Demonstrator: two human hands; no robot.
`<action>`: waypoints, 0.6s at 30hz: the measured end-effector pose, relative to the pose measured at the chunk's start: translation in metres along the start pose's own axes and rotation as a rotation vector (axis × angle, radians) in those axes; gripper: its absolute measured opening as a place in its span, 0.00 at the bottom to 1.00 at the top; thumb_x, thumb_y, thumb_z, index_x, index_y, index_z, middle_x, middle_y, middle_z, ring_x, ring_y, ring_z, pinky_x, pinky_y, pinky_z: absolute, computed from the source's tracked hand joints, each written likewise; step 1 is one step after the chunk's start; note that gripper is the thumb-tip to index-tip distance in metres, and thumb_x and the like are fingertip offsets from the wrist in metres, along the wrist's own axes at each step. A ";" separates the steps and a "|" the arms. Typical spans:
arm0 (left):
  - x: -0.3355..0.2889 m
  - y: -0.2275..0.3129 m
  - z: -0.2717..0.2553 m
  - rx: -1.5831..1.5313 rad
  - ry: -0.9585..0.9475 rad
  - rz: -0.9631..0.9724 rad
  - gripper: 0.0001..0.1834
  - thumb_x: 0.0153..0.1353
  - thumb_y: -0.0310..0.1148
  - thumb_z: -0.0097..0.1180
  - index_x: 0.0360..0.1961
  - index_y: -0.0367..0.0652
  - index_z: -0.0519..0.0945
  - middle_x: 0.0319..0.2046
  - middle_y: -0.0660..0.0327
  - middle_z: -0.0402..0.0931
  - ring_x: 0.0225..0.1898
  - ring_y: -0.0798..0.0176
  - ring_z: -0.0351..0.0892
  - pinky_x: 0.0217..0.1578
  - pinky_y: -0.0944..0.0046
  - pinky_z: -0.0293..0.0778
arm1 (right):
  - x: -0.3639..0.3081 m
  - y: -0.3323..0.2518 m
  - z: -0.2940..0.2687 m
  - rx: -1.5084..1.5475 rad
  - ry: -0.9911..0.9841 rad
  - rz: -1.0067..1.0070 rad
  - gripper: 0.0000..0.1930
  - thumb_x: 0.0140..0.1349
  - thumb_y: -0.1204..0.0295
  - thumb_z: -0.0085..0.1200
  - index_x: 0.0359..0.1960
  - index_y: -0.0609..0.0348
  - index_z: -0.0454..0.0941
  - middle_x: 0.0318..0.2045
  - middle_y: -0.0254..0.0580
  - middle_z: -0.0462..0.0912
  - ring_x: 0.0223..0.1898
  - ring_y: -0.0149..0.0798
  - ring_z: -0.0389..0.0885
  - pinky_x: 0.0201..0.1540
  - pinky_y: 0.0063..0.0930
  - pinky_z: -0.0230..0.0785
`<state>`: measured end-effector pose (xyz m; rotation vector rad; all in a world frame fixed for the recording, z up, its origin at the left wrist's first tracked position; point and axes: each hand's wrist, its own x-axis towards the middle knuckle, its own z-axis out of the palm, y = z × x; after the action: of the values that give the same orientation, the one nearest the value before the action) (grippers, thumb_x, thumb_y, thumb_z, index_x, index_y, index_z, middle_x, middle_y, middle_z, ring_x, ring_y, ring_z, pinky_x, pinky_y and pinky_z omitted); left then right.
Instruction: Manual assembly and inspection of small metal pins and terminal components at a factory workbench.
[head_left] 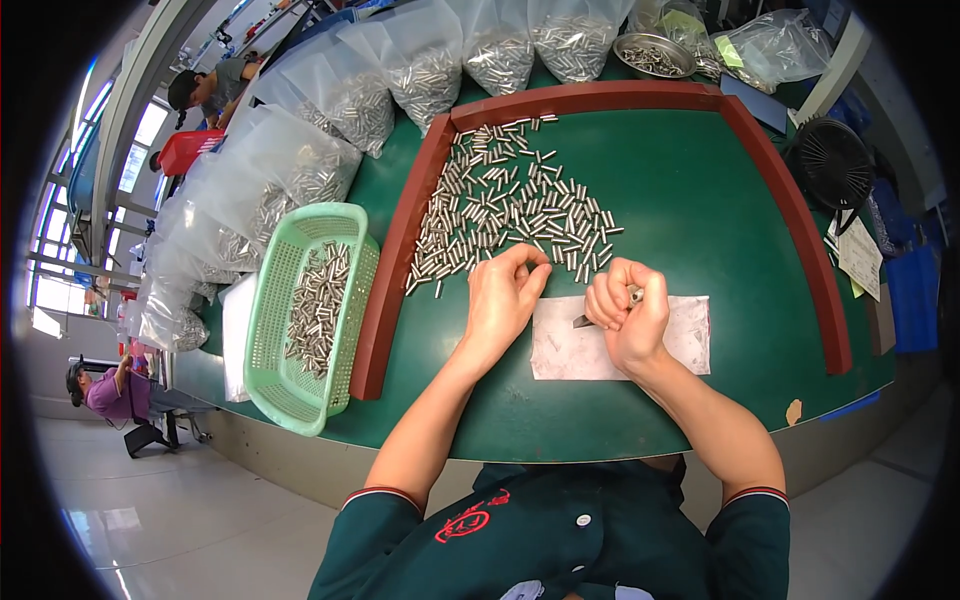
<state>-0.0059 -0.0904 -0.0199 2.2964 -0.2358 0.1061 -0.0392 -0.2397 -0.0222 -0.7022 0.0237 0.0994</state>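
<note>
Small silver metal pins (510,205) lie spread in a heap on the green tabletop. At the heap's near edge is my left hand (500,300), its thumb and fingertips brought together; whatever may be between them is hidden. My right hand (635,318) is closed in a fist around a small tool (582,322). The tool's dark, blade-like tip sticks out on the left side of the fist, and a pale metallic end shows by the thumb. Beneath the fist lies a stained whitish cloth (560,352).
A dark red wooden rail (590,97) borders the work area on three sides. Left of it stands a light green basket (262,340) of pins. Clear bags (425,75) of pins line the back and left. A metal bowl (655,55) and black fan (830,163) stand at the right.
</note>
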 end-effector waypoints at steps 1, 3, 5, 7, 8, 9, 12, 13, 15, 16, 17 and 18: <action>0.003 0.003 0.000 0.002 0.000 -0.001 0.06 0.49 0.29 0.56 0.22 0.36 0.75 0.08 0.64 0.63 0.10 0.67 0.61 0.15 0.65 0.58 | 0.000 0.001 0.000 0.005 -0.004 0.005 0.16 0.56 0.66 0.29 0.10 0.53 0.52 0.05 0.29 0.52 0.09 0.23 0.45 0.13 0.18 0.41; 0.009 0.009 0.000 0.097 0.050 0.009 0.07 0.48 0.30 0.56 0.21 0.37 0.75 0.06 0.59 0.62 0.10 0.59 0.63 0.15 0.60 0.59 | 0.001 0.002 0.002 0.003 -0.007 0.006 0.16 0.56 0.66 0.29 0.10 0.53 0.52 0.06 0.29 0.52 0.09 0.23 0.45 0.13 0.18 0.41; 0.018 0.011 0.006 0.139 0.029 -0.001 0.09 0.47 0.33 0.57 0.20 0.37 0.75 0.08 0.57 0.66 0.11 0.56 0.67 0.17 0.58 0.63 | 0.001 0.001 0.001 0.001 -0.008 -0.001 0.16 0.56 0.66 0.29 0.10 0.53 0.52 0.06 0.29 0.52 0.09 0.23 0.45 0.13 0.18 0.40; 0.024 0.008 0.012 0.236 0.003 -0.010 0.10 0.46 0.33 0.58 0.20 0.36 0.75 0.10 0.54 0.70 0.15 0.52 0.72 0.21 0.56 0.66 | 0.001 0.000 0.001 0.002 -0.005 0.003 0.15 0.55 0.67 0.29 0.10 0.54 0.52 0.06 0.29 0.52 0.10 0.23 0.45 0.13 0.18 0.40; 0.026 0.008 0.012 0.206 -0.012 -0.030 0.10 0.44 0.32 0.59 0.20 0.36 0.75 0.13 0.51 0.72 0.19 0.49 0.74 0.24 0.54 0.69 | 0.002 0.001 0.001 0.003 -0.003 0.001 0.15 0.55 0.67 0.29 0.10 0.54 0.52 0.06 0.29 0.52 0.10 0.23 0.45 0.13 0.18 0.40; 0.028 0.009 0.010 0.207 -0.014 -0.028 0.10 0.44 0.32 0.59 0.20 0.36 0.75 0.13 0.51 0.72 0.19 0.49 0.74 0.24 0.54 0.69 | 0.002 0.001 0.001 -0.003 -0.011 -0.002 0.15 0.54 0.67 0.29 0.10 0.54 0.52 0.06 0.29 0.52 0.10 0.23 0.45 0.13 0.18 0.40; 0.026 0.012 0.009 0.283 -0.030 0.078 0.07 0.42 0.28 0.56 0.18 0.35 0.74 0.15 0.49 0.73 0.21 0.48 0.74 0.25 0.53 0.70 | 0.002 0.001 -0.001 -0.009 -0.003 -0.002 0.15 0.54 0.67 0.29 0.10 0.54 0.52 0.06 0.29 0.52 0.10 0.23 0.45 0.13 0.18 0.40; 0.024 0.011 0.010 0.285 -0.030 0.078 0.07 0.42 0.28 0.56 0.18 0.35 0.74 0.15 0.49 0.73 0.21 0.48 0.74 0.25 0.53 0.70 | 0.002 0.001 -0.001 -0.011 0.001 0.002 0.15 0.53 0.68 0.29 0.10 0.54 0.52 0.06 0.29 0.52 0.10 0.23 0.45 0.13 0.18 0.40; 0.019 0.007 0.011 0.416 -0.016 0.298 0.05 0.42 0.26 0.55 0.19 0.34 0.75 0.13 0.54 0.72 0.18 0.52 0.73 0.23 0.57 0.69 | 0.002 0.001 0.000 -0.013 -0.009 0.002 0.15 0.53 0.67 0.28 0.10 0.54 0.52 0.06 0.29 0.52 0.10 0.23 0.45 0.13 0.18 0.40; 0.016 0.005 0.012 0.450 -0.023 0.352 0.04 0.44 0.25 0.54 0.19 0.35 0.73 0.16 0.54 0.72 0.20 0.50 0.73 0.23 0.55 0.69 | 0.002 0.001 -0.001 -0.017 -0.013 -0.001 0.15 0.53 0.67 0.28 0.10 0.54 0.52 0.06 0.29 0.52 0.10 0.23 0.45 0.13 0.18 0.40; 0.013 0.004 0.013 0.449 -0.025 0.356 0.04 0.44 0.25 0.54 0.19 0.35 0.73 0.16 0.54 0.72 0.20 0.50 0.73 0.23 0.55 0.69 | 0.002 0.001 -0.001 -0.017 -0.010 -0.004 0.15 0.53 0.67 0.28 0.10 0.54 0.52 0.06 0.29 0.52 0.10 0.23 0.45 0.13 0.18 0.40; 0.011 0.002 0.014 0.481 -0.037 0.381 0.04 0.45 0.25 0.53 0.19 0.35 0.72 0.16 0.53 0.72 0.20 0.50 0.73 0.23 0.54 0.68 | 0.001 0.000 -0.002 -0.019 -0.009 -0.003 0.15 0.53 0.67 0.28 0.10 0.54 0.52 0.05 0.29 0.52 0.09 0.23 0.45 0.13 0.18 0.40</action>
<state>0.0042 -0.1034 -0.0260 2.7010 -0.7344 0.3458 -0.0380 -0.2404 -0.0239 -0.7209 0.0127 0.0997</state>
